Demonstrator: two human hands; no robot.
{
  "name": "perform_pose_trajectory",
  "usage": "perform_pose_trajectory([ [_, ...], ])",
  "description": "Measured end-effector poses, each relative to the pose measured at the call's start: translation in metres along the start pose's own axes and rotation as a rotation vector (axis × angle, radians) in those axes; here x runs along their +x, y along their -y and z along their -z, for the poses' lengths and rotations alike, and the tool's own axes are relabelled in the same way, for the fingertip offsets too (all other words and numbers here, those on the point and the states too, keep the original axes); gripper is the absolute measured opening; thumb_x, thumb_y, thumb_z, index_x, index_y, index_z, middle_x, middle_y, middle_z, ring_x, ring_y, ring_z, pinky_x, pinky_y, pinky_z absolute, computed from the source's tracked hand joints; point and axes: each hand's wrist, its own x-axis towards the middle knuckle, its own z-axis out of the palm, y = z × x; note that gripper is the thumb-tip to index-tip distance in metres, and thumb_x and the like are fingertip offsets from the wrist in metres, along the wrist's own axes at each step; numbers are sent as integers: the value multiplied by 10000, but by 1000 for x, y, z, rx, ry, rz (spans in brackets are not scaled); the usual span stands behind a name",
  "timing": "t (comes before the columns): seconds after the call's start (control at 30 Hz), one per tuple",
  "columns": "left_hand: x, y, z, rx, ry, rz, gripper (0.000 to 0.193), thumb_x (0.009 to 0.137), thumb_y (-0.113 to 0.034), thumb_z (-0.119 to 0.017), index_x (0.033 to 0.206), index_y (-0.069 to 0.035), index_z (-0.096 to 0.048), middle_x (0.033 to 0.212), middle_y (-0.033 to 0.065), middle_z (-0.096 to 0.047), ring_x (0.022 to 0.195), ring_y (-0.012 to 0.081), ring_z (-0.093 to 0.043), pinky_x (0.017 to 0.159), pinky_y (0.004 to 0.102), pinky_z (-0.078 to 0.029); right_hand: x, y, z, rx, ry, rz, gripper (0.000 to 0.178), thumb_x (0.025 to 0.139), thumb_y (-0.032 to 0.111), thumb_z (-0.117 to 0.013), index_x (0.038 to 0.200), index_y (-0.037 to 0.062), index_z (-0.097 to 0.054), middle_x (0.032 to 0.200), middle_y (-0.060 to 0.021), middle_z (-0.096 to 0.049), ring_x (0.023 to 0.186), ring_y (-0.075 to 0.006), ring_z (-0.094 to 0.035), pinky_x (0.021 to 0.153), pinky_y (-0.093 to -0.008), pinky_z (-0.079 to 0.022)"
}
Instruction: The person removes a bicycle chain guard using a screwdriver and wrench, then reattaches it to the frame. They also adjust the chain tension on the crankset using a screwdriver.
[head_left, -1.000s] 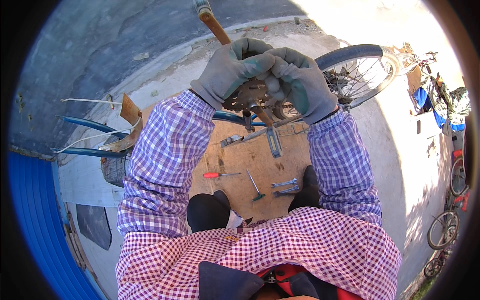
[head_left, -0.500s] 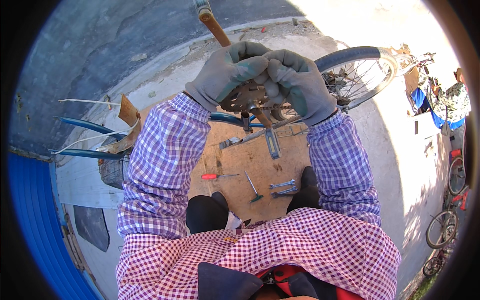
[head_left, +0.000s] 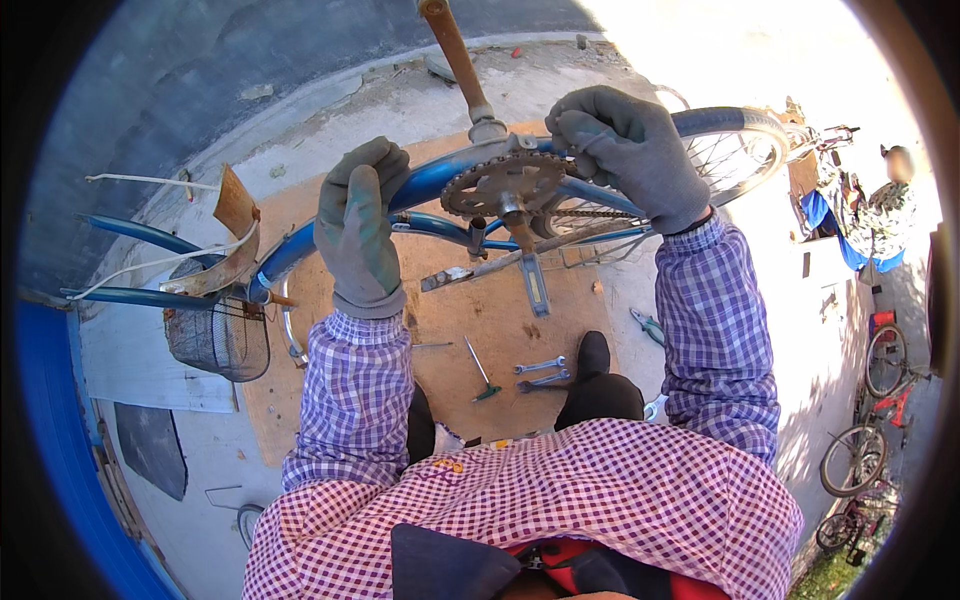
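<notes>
Both of my hands wear grey gloves and are apart, on either side of a rusty chainring [head_left: 505,184] on a blue bicycle frame [head_left: 430,182]. My left hand [head_left: 362,230] is closed beside the frame tube, its fingers bent and pressed together; anything in them is hidden. My right hand [head_left: 640,160] is closed in a pinch at the chainring's upper right edge, and what it pinches is too small to make out. A rusty crank arm [head_left: 462,65] points away from me. The opposite crank carries a pedal [head_left: 535,285] on the near side.
A T-handled tool [head_left: 481,370], wrenches [head_left: 541,366] and pliers [head_left: 648,326] lie near my feet. The fork [head_left: 140,232] and wire basket [head_left: 215,325] are at left; a wheel [head_left: 735,145] is at right. Several bicycles [head_left: 855,460] stand far right.
My hands have moved apart from together above the chainring: the left leftward and nearer me, the right slightly rightward. The chainring and blue frame are more exposed.
</notes>
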Motion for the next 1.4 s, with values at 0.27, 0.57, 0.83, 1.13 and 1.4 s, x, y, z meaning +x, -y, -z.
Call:
perform_pose_trajectory([
  [0.27, -25, 20, -7, -20, 6, -31, 360, 1047, -224, -646, 1301, 31, -635, 1253, 174, -704, 1140, 261, -703, 998, 399, -592, 10, 7, -9, -167, 123, -30, 211, 1024, 179, -659, 1122, 4, -725, 909, -66, -723, 771, -100, -654, 704, -273, -556],
  [0.57, -30, 14, -11, -61, 27, 56, 356, 1002, -117, -696, 1318, 33, -627, 1301, 168, -686, 1189, 249, -683, 1047, 368, -568, 27, 5, 3, -431, 215, 304, 152, 993, 88, -663, 1100, -3, -722, 967, -99, -728, 845, -202, -710, 769, -341, -588],
  [0.83, -27, 12, -5, -63, 14, 71, 363, 1012, -125, -683, 1328, 40, -618, 1318, 185, -677, 1197, 266, -683, 1052, 384, -578, 28, 13, 2, -613, 232, 458, 105, 958, 72, -693, 1044, 21, -724, 932, -110, -699, 856, -270, -719, 771, -401, -582],
  [1.13, -23, 13, -3, -69, 31, 24, 341, 1012, -108, -675, 1320, 34, -634, 1293, 168, -697, 1183, 247, -691, 1036, 363, -582, 43, 32, 9, -565, 369, 216, 179, 938, 137, -698, 1061, 16, -744, 876, -109, -723, 769, -229, -691, 716, -360, -563],
  [1.4, -20, 6, 1, -71, 9, 77, 345, 1008, -107, -675, 1318, 39, -636, 1287, 167, -700, 1179, 243, -693, 1043, 363, -574, 41, 32, 7, -320, 360, -131, 168, 969, 136, -677, 1082, 28, -739, 832, -33, -699, 693, -94, -605, 658, -278, -516],
])
